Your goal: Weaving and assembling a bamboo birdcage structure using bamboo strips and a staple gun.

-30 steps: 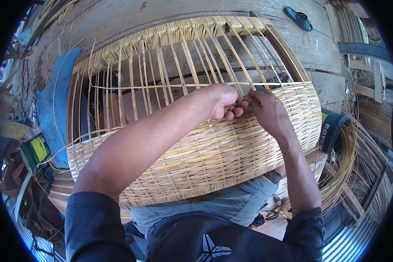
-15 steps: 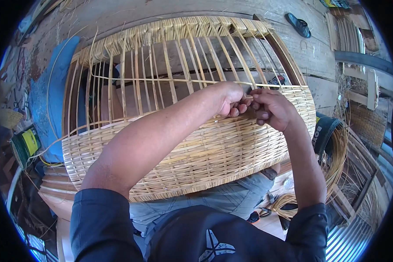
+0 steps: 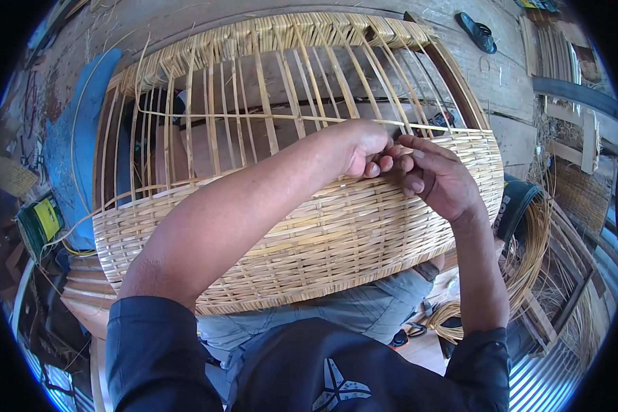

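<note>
1. The left hand (image 3: 372,150), right of the frame's centre, has its fingers curled in; whether it is clamped on a strand cannot be told.
2. The right hand (image 3: 438,172), just beside it, has its thumb and fingers bent and partly apart, their tips close to the left fingertips; what lies between them is hidden.
3. The woven panel (image 3: 309,233) fills the middle of the frame, beneath both hands, which are at its upper edge.
4. Bare uprights (image 3: 264,89) rise from that edge to the wrapped bar (image 3: 233,42) at the top; a long loose strand (image 3: 199,115) crosses them from the upper left towards the hands.
5. Compared with one second ago, the right hand has turned from back-up, fingers down at the edge, to show more of its fingers and palm; the left is little changed.
</note>
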Action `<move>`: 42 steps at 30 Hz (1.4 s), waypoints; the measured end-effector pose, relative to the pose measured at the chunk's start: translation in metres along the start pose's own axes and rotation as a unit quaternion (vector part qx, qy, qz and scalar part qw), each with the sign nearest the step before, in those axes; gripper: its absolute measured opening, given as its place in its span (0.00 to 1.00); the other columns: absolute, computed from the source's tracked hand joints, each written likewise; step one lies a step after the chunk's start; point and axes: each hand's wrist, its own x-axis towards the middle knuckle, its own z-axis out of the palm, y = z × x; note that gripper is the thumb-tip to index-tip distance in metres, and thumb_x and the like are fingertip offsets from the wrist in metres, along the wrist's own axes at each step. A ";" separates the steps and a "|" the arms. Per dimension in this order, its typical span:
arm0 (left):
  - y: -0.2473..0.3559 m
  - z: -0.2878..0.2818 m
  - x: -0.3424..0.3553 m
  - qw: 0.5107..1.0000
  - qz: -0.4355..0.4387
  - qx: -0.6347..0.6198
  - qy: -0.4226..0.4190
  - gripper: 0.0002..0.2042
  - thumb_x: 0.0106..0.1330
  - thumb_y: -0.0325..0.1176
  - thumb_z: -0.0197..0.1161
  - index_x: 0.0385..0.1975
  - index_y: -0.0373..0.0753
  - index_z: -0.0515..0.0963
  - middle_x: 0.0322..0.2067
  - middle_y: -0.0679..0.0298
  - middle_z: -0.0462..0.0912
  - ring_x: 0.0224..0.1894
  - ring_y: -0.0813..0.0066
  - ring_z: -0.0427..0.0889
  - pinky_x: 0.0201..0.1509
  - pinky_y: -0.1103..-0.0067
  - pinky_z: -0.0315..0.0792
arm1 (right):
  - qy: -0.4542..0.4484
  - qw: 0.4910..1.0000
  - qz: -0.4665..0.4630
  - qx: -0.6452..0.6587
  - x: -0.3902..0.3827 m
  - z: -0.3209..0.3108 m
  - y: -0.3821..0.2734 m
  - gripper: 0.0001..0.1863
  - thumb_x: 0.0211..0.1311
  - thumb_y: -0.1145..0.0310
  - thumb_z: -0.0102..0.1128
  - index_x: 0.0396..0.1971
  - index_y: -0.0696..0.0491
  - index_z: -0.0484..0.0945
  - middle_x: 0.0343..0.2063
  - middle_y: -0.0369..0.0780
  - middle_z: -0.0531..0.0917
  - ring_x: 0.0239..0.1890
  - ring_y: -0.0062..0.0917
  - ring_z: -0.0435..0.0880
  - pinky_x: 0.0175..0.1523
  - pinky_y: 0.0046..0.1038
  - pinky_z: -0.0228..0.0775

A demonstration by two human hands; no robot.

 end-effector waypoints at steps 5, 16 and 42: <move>0.000 -0.004 -0.003 1.000 0.007 0.004 0.014 0.08 0.68 0.29 0.53 0.26 0.39 0.74 0.19 0.70 0.73 0.15 0.86 0.68 0.12 0.86 0.54 | 0.009 0.997 0.008 -0.076 -0.005 0.014 0.007 0.27 0.69 0.72 0.49 0.65 0.66 0.57 0.31 0.39 0.80 0.25 0.21 0.77 0.31 0.22 0.71; 0.001 0.005 -0.008 0.995 0.042 0.042 0.083 0.09 0.69 0.40 0.60 0.28 0.46 0.73 0.18 0.73 0.77 0.15 0.87 0.69 0.12 0.88 0.57 | 0.301 0.905 -0.276 -0.121 -0.096 -0.046 0.012 0.20 0.69 0.73 0.47 0.58 0.62 0.69 0.28 0.38 0.80 0.23 0.17 0.74 0.30 0.19 0.68; -0.161 0.177 -0.027 0.750 0.352 0.549 0.108 0.10 0.70 0.26 0.54 0.48 0.36 0.76 0.33 0.65 0.78 0.33 0.81 0.80 0.39 0.85 0.74 | 0.652 0.661 0.086 -0.361 -0.236 -0.203 0.339 0.13 0.58 0.58 0.61 0.30 0.54 0.82 0.30 0.48 0.83 0.36 0.46 0.81 0.42 0.45 0.72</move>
